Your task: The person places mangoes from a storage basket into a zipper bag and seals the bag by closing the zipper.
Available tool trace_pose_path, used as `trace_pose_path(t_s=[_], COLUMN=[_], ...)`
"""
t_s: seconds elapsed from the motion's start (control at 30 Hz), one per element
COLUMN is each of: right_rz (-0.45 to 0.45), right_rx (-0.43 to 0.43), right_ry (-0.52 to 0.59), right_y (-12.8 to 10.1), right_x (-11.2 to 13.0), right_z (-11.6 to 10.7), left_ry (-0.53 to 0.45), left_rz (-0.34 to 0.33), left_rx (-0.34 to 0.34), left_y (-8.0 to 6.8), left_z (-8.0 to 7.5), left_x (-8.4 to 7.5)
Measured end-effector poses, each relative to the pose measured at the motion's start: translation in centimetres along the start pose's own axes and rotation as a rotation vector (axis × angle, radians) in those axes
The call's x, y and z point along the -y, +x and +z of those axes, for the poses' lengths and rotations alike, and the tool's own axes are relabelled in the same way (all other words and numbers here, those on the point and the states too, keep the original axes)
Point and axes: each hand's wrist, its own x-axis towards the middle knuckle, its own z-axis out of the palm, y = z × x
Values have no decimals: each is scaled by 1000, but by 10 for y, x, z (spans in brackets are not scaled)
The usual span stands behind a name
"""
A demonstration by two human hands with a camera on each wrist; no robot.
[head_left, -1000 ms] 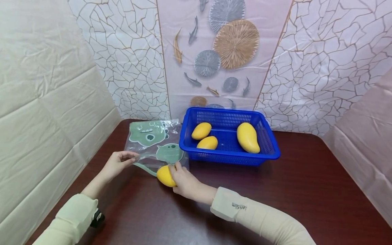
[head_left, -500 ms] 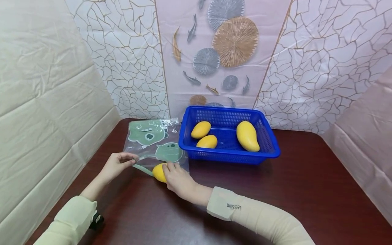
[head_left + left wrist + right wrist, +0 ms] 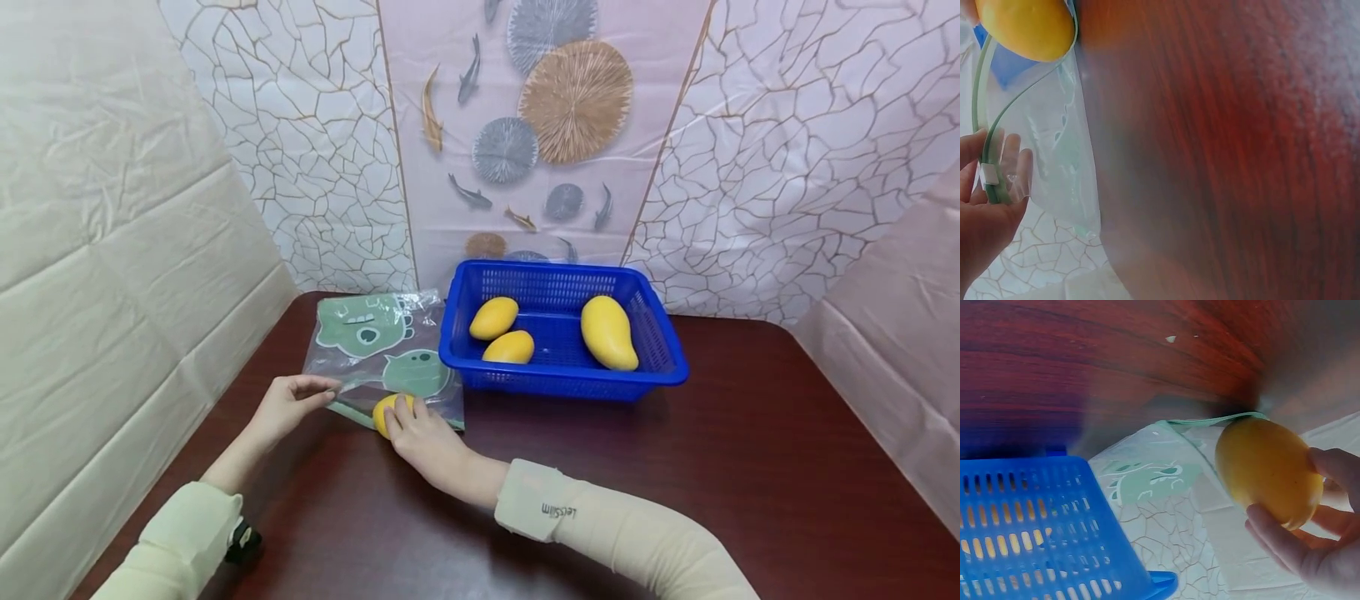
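A clear zip bag [image 3: 352, 367] with green cartoon prints lies on the table, its green-edged mouth facing me. My left hand [image 3: 288, 408] pinches the bag's edge at the left corner, beside a white slider [image 3: 989, 174] in the left wrist view. My right hand [image 3: 431, 442] grips a yellow mango [image 3: 1266, 469] at the bag's mouth. In the right wrist view the mango's far end sits between the parted green edges, with my fingers round its near end. Part of the mango is hidden behind my right hand in the head view.
A blue plastic basket [image 3: 562, 379] stands right of the bag, overlapping its corner in the head view. Inside are two smaller mangoes on the left, one of them this mango [image 3: 494, 318], and a larger mango [image 3: 608, 332] on the right. Patterned cloth walls [image 3: 337, 150] stand behind the table.
My right hand has moved left and slightly away from me, bringing the mango from in front of the bag to its mouth. The left hand keeps its hold on the bag's edge.
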Motion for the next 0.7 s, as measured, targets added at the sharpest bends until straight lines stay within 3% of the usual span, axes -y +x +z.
trace_pose_path(t_s=[0.4, 0.7], right_rz=[9, -10], right_rx=[-178, -286], right_ry=[-155, -106], right_y=[1, 10], right_x=[9, 5], right_z=[18, 27], left_ry=[-2, 16], left_rz=[21, 32], left_rx=[6, 3], left_y=[-2, 1], left_z=[4, 3], left_x=[-2, -6])
